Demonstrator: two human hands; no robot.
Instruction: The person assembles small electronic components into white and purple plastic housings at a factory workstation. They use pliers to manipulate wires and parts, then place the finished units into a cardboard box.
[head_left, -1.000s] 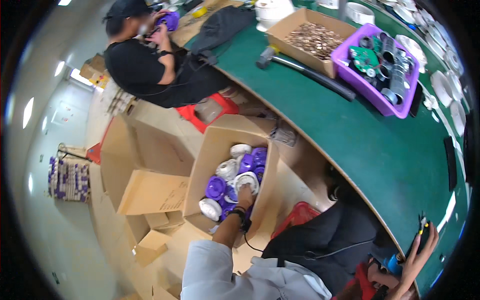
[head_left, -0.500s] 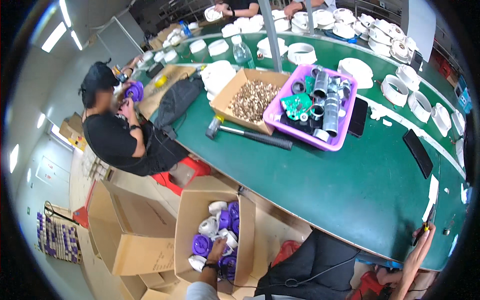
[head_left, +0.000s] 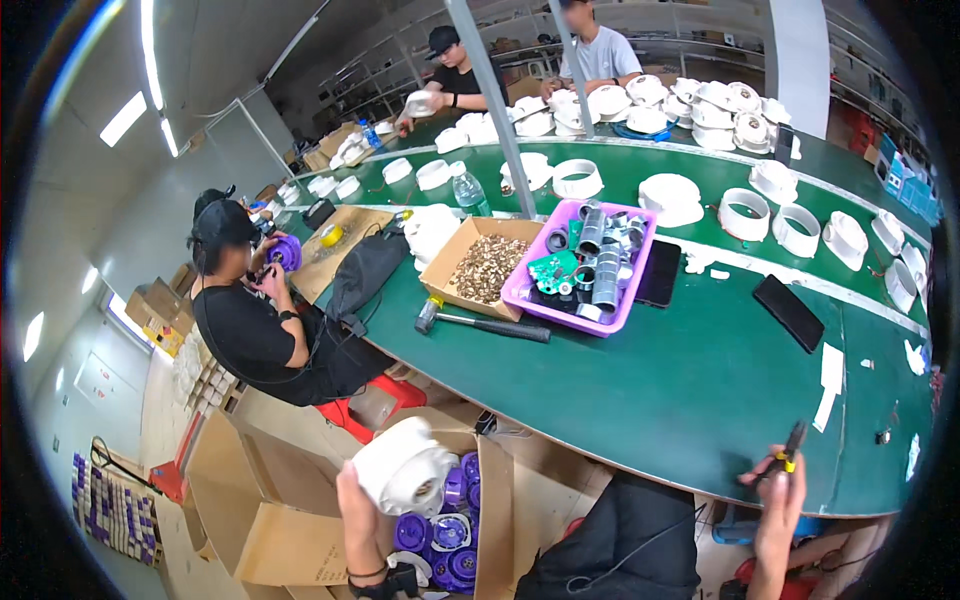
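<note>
Left hand (head_left: 356, 505): I see it gripping one white housing (head_left: 400, 465), tilted above the open carton (head_left: 497, 515) of purple parts (head_left: 412, 531). Right hand (head_left: 778, 505): grasping dark pliers (head_left: 796, 440) by the green table's edge (head_left: 640, 463). Risk, I judge: one-handed hold slips on rounded sides, dropping the housing.

Head camera: left one of two fisheyes worn side by side on my head, facing ahead and down.
Surface (head_left: 600, 400): seen from above, crossing the middle.
My left grip (head_left: 358, 503): close, at seven o'clock.
My right grip (head_left: 780, 495): close, at four o'clock.
White-shirted co-worker (head_left: 608, 55): far, at one o'clock.
Ceiling light (head_left: 148, 55): at ten o'clock, within the wide view.
</note>
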